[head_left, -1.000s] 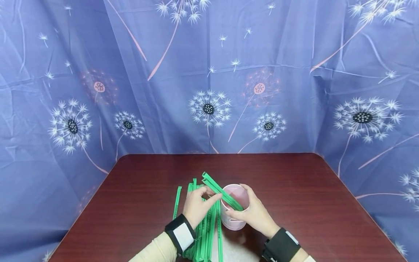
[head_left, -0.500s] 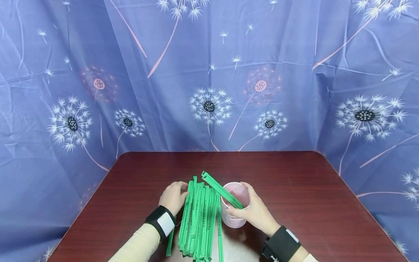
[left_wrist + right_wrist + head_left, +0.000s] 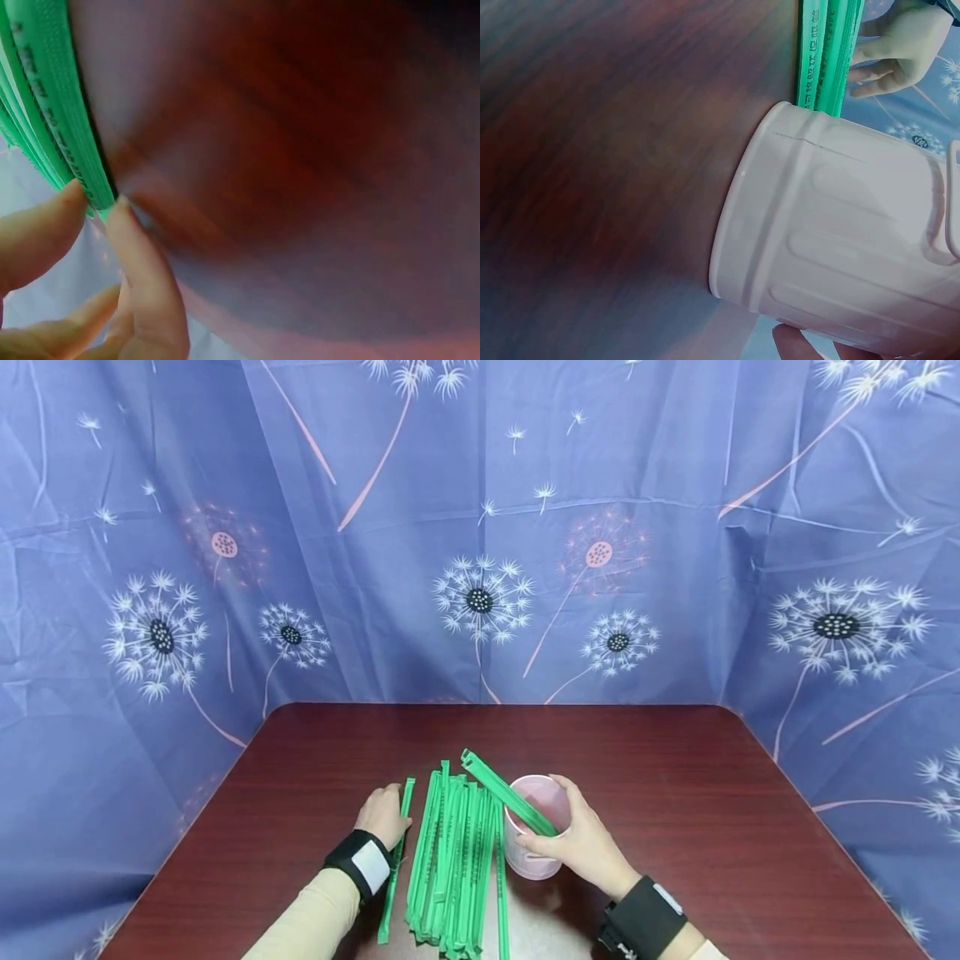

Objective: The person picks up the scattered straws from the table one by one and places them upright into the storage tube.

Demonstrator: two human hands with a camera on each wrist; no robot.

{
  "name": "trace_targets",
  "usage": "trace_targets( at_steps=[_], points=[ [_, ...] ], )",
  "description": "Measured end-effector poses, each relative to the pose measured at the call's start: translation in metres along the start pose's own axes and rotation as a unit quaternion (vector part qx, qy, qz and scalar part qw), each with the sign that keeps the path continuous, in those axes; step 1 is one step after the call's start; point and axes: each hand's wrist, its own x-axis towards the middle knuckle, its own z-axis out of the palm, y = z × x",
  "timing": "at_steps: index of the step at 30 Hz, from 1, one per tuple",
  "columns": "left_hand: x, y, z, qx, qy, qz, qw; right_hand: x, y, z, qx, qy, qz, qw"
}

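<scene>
Pinching 1 long green plastic strip [image 3: 393,852] off the pile [image 3: 450,860], left hand [image 3: 382,814] fingers grasp it on the dark red bench [image 3: 675,793]; right hand [image 3: 581,843] grips the pale pink plastic cup [image 3: 532,839] beside it.

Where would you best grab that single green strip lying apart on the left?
Probably near its far end, from the left side. The lone green strip lies flat and thin beside the pile, with bare table to its left; the left hand already pinches there.
</scene>
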Motion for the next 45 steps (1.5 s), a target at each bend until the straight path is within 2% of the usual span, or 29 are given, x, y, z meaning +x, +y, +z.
trace_targets(
  at_steps=[6, 10, 13, 17, 20, 25, 28, 31, 33, 36, 38, 40, 42, 45],
  points=[
    [0.001, -0.001, -0.004, 0.0, -0.018, 0.013, 0.9997, 0.0, 0.002, 0.002, 0.001, 0.006, 0.003, 1.0],
    [0.003, -0.004, -0.007, -0.029, -0.04, 0.008, 0.9987, 0.001, 0.003, 0.002, 0.001, 0.009, 0.005, 1.0],
    [0.005, -0.005, -0.009, -0.051, -0.042, -0.003, 0.9978, 0.001, 0.004, 0.003, -0.002, 0.011, 0.01, 1.0],
    [0.005, -0.003, -0.019, -0.075, -0.006, 0.006, 0.9971, 0.001, 0.004, 0.002, 0.001, 0.007, 0.009, 1.0],
    [0.004, 0.005, -0.033, -0.111, 0.027, 0.023, 0.9932, 0.0, 0.003, 0.002, 0.003, 0.004, 0.007, 1.0],
    [-0.002, 0.029, -0.063, -0.187, 0.077, 0.057, 0.9777, -0.001, 0.001, 0.0, -0.006, 0.003, 0.003, 1.0],
    [-0.009, 0.041, -0.079, -0.247, 0.083, 0.067, 0.9631, 0.0, 0.001, 0.0, -0.006, 0.003, 0.007, 1.0],
    [-0.017, 0.051, -0.092, -0.325, 0.062, 0.069, 0.9411, -0.001, 0.001, 0.002, -0.002, 0.005, 0.013, 1.0],
    [-0.021, 0.056, -0.1, -0.383, 0.041, 0.065, 0.9206, -0.002, 0.002, 0.004, 0.001, 0.005, 0.018, 1.0],
    [-0.026, 0.064, -0.109, -0.467, 0.022, 0.059, 0.8818, -0.003, 0.002, 0.005, -0.001, 0.007, 0.018, 1.0],
    [-0.029, 0.069, -0.113, -0.513, 0.025, 0.06, 0.8559, -0.003, 0.003, 0.005, -0.005, 0.008, 0.012, 1.0],
    [-0.031, 0.074, -0.116, -0.544, 0.037, 0.067, 0.8357, -0.003, 0.003, 0.005, -0.011, 0.009, 0.004, 1.0],
    [-0.032, 0.079, -0.117, -0.554, 0.053, 0.077, 0.8269, -0.002, 0.003, 0.004, -0.014, 0.01, -0.002, 1.0],
    [-0.032, 0.083, -0.116, -0.554, 0.072, 0.085, 0.825, 0.0, 0.002, 0.002, -0.016, 0.01, 0.001, 1.0]
  ],
)
